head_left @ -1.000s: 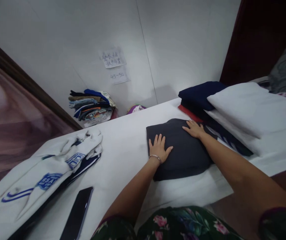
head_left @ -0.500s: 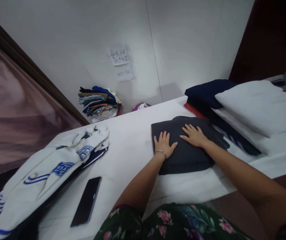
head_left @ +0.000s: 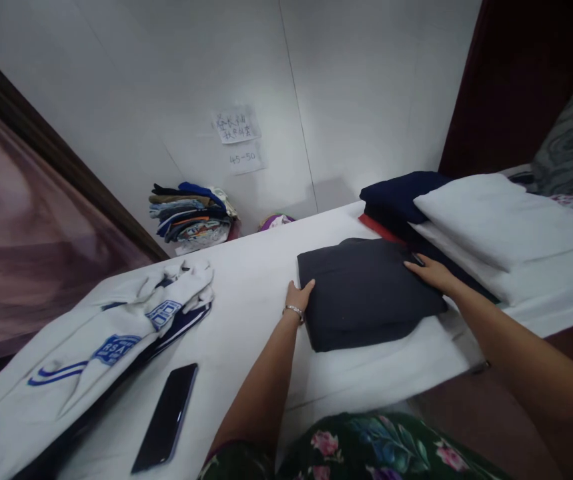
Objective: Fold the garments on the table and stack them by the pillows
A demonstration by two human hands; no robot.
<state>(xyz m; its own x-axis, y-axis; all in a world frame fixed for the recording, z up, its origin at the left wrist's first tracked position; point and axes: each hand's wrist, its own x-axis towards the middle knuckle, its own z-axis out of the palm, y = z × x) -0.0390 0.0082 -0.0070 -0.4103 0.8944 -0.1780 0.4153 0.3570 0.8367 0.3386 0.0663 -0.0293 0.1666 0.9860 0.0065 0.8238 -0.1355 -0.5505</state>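
A dark grey folded garment (head_left: 366, 300) lies on the white-covered table in front of me. My left hand (head_left: 298, 297) grips its left edge, thumb on top and the other fingers hidden under the cloth. At the right edge, my right hand (head_left: 429, 272) has its thumb over the top, with its fingers partly tucked beneath the fabric. Just right of it is a stack with a navy folded garment (head_left: 406, 193), a red one (head_left: 381, 229) and a white one (head_left: 501, 213).
On the left lies a loose white jacket (head_left: 81, 353) with blue lettering, and a phone (head_left: 166, 417) rests near it. A pile of folded clothes (head_left: 191, 213) stands beyond the table's far edge. Paper notes (head_left: 239, 125) hang on the wall.
Both hands have slid from lying flat on top of the dark grey garment out to its left and right edges, where they now grip it. The view has shifted slightly.
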